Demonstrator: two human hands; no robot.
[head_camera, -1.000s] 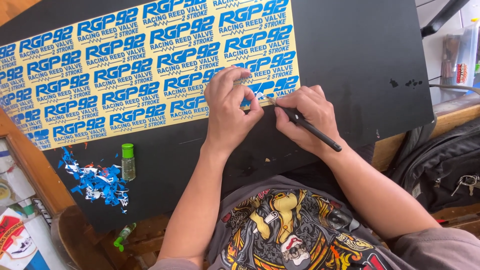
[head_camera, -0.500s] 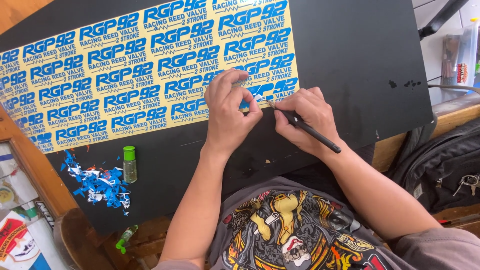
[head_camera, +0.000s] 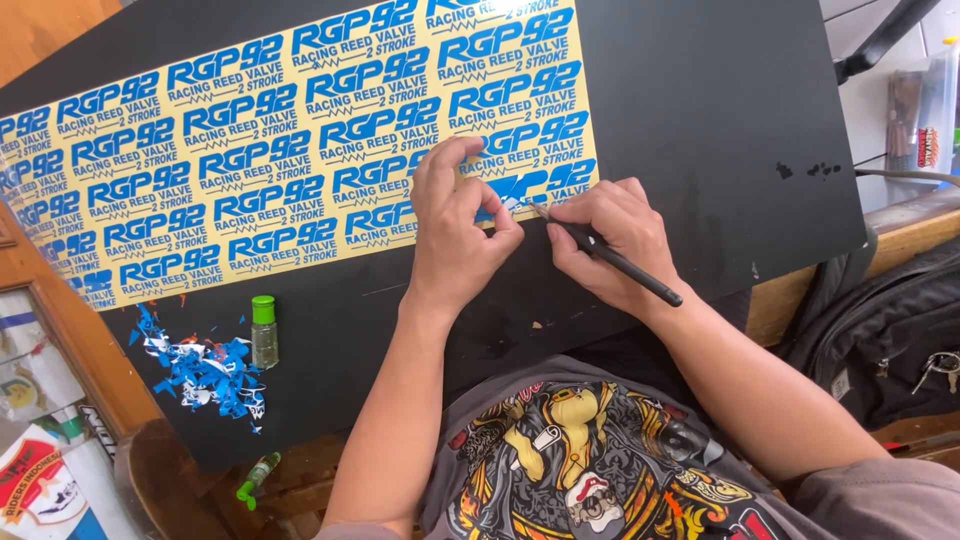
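Sticker sheet (head_camera: 300, 160): thin, limp, tear-prone vinyl, flat on black board (head_camera: 700, 100)
Left hand (head_camera: 455, 235): fingertips pressing sheet's lower right corner
Right hand (head_camera: 610, 245): pinched around black weeding knife (head_camera: 610, 255), tip at that corner
Hold: probably press flat beside the tip

Sticker sheet (head_camera: 250, 170) on the board (head_camera: 700, 100), small bottle (head_camera: 264, 332) and scraps (head_camera: 205, 370) below it.
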